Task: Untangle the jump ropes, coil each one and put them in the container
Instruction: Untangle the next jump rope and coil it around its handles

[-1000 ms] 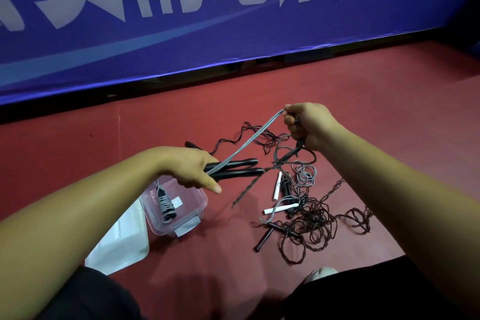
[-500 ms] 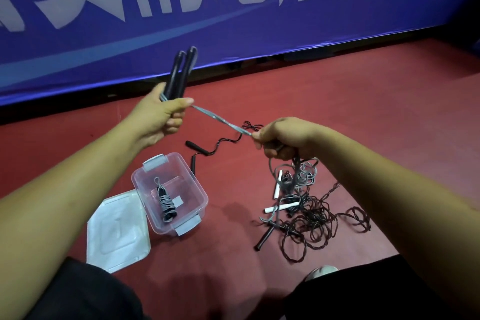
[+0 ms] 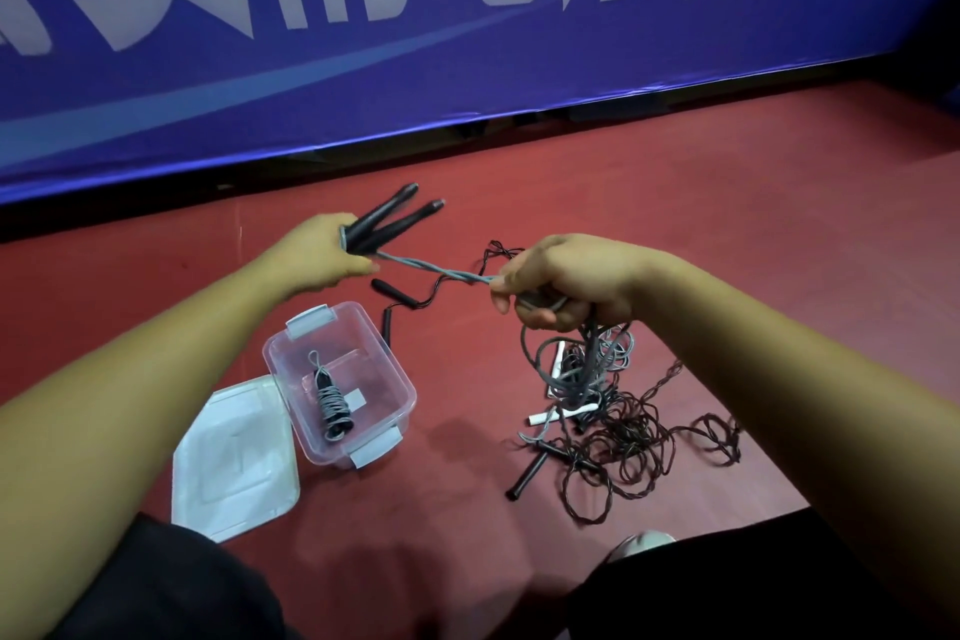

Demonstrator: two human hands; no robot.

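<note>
- Person seated on the red floor (image 3: 701, 203), facing the blue banner (image 3: 467, 42) that runs along the floor's far edge.
- Left hand (image 3: 322, 255): fingers curled round the near ends of two black handles (image 3: 389, 221). The handles splay apart, tips pointing up toward the banner edge.
- Grey rope (image 3: 436, 271): two twisted strands run from the handle bases across to the right hand, held off the floor and nearly taut.
- Right hand (image 3: 566, 283): fist closed on the grey rope, forefinger and thumb pinching the taut stretch. More grey loops hang from under the palm down to the pile.
- Tangle (image 3: 628, 431): dark twisted rope and grey loops heaped on the floor under the right forearm. Two white handles (image 3: 540, 416) lie in it. One black handle (image 3: 527, 476) sticks out on the near side.
- Another pair of black handles (image 3: 395, 294) lies on the floor between the hands, just beyond the container, their thin dark cord trailing toward the pile.
- Container (image 3: 275, 379): clear plastic box, open, on the floor below the left forearm. One coiled rope (image 3: 332, 400) wrapped in grey lies inside.
- Lid (image 3: 234, 468): flat on the floor, touching the container's near left side.
- Shoe tip (image 3: 641, 541) shows at the near edge, between the dark trouser legs.
</note>
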